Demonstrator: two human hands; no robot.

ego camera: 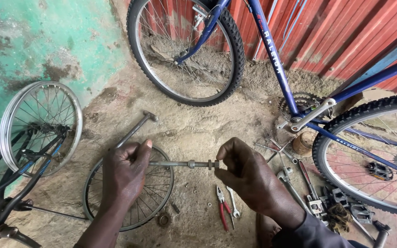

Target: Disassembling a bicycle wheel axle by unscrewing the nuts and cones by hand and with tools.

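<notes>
Head view, near edge first: two bare hands at centre, holding one thin steel axle [180, 164] level between them. Left hand [125, 172] fisted around the rod's left end, thumb laid along the top; right hand [242, 170] pinching the right end, fingertips closed on a small nut [216, 164]. One more nut [191, 163] seated midway on the threaded rod, plus one long metal bar [132, 132] with a knobbed tip slanting out of the left fist toward 11 o'clock.

Beneath the left hand, flat on gritty, cracked concrete: one small spoked rim with a thin black tyre [159, 193]. At 5 o'clock of the axle, one pair of red-handled pliers [221, 209] beside one dull grey spanner [233, 204]. Farther toward 4 o'clock, a jumble of greasy tools and pedals [331, 202], too tangled to count.

At 9 o'clock, one bare shiny chrome rim [40, 126], upright, fine spokes, fixed to a dark frame. At 3 o'clock, one knobbly rear tyre [368, 151] of a blue bicycle [272, 50], silver crank [313, 115] near its hub. At 12 o'clock, that bicycle's front wheel [187, 50], against ribbed red sheet metal [341, 36]; mottled green plaster [37, 32] at 10 o'clock.
</notes>
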